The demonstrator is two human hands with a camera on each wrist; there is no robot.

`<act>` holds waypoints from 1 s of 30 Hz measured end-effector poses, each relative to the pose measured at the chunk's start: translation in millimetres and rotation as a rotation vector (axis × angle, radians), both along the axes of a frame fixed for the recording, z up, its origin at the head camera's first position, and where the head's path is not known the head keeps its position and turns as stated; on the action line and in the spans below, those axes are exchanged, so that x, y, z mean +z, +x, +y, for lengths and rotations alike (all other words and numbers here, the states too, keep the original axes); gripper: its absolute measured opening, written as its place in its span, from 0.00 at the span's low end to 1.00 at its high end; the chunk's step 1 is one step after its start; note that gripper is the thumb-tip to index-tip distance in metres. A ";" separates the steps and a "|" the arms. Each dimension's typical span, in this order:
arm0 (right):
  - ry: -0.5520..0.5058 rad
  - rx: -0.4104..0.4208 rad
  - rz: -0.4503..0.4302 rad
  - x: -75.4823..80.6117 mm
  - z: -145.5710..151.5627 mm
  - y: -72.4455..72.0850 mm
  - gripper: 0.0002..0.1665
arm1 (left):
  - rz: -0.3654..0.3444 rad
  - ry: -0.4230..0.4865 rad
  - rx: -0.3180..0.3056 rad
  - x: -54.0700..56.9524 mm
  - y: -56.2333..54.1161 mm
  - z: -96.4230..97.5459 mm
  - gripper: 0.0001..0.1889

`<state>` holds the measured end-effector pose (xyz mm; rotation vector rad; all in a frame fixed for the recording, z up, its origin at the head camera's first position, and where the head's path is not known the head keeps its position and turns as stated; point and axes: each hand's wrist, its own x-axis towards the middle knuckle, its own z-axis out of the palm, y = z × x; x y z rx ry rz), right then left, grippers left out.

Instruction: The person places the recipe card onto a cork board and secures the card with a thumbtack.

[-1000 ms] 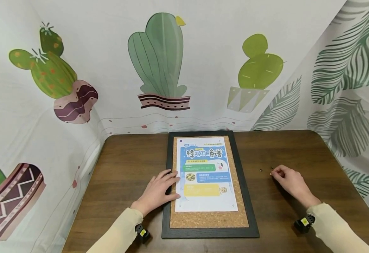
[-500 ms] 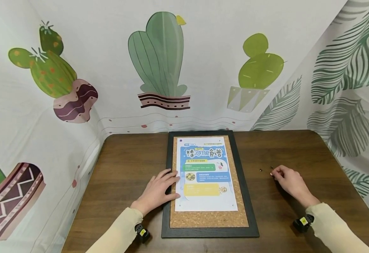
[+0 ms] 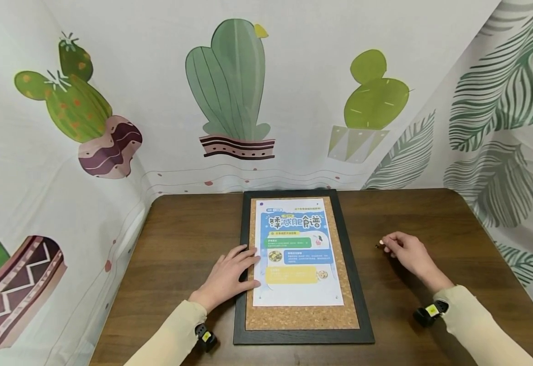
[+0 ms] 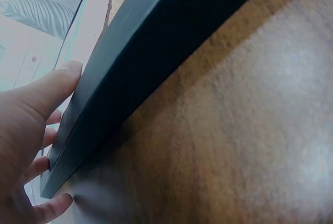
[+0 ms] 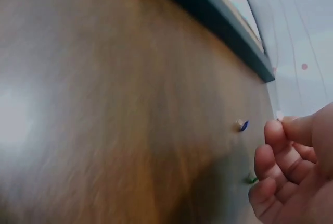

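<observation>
Left hand [image 3: 225, 274]: spread, holding nothing, on left edge of corkboard [image 3: 303, 318]. Right hand [image 3: 407, 252]: right of corkboard, pinching apparent white thumbtack [image 3: 381, 242]; best gripped by head.

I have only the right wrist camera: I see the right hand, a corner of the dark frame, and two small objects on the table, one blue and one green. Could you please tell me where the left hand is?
Observer: The left hand lies across the left side of the black frame, reaching the paper.
Operator: Thank you. Is there something at the paper's top left corner?
Observer: Yes, the head view shows a small purple dot there, perhaps a pin head.
Operator: And does the paper reach the frame at the near side?
Observer: No, a strip of bare cork shows between them.
</observation>
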<state>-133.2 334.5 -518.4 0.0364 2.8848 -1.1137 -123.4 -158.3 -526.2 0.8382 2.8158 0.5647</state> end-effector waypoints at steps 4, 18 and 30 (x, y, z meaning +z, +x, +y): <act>-0.131 -0.014 -0.038 5.0 -8.0 -10.4 0.21 | -0.005 0.004 0.002 0.9 -0.4 -0.2 0.36; -0.333 -0.010 -0.106 25.4 -42.0 -41.1 0.24 | 0.004 0.012 -0.005 1.0 -0.2 -1.7 0.36; -0.369 0.006 -0.136 25.3 -67.3 -73.8 0.25 | 0.005 0.010 -0.020 0.8 0.2 -1.6 0.34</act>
